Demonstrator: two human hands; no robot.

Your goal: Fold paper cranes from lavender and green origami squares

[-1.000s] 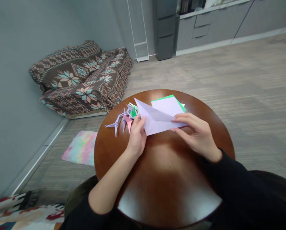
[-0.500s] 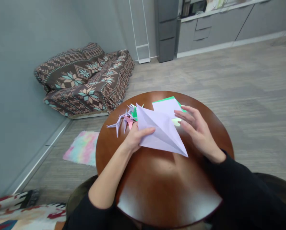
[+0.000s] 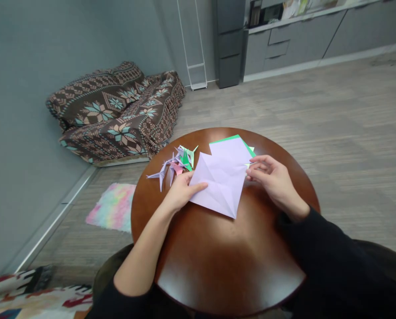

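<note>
A lilac sheet of origami paper [image 3: 219, 188] with diagonal creases is spread almost flat above the table. Its left edge is gripped by my left hand [image 3: 184, 190], thumb on top and fingers underneath. At the far right corner, the closed fingertips of my right hand [image 3: 269, 175] pinch the paper. Just beyond lies a stack of paper sheets [image 3: 231, 148], lilac on top with green edges showing; the held sheet covers part of it. Left of the stack, several folded paper cranes in lilac, pink [image 3: 176, 168] and green [image 3: 185, 160] are heaped together.
The round brown wooden table [image 3: 231, 261] stands directly before me. Past it on the left is a sofa [image 3: 118, 110] under a patterned cover, with a fluffy pastel rug [image 3: 113, 206] on the floor. Grey kitchen cabinets [image 3: 294, 46] line the far wall.
The paper has opened out from a raised, ridged diagonal fold to nearly flat. My right hand, spread and apart from it before, has closed at its right corner.
</note>
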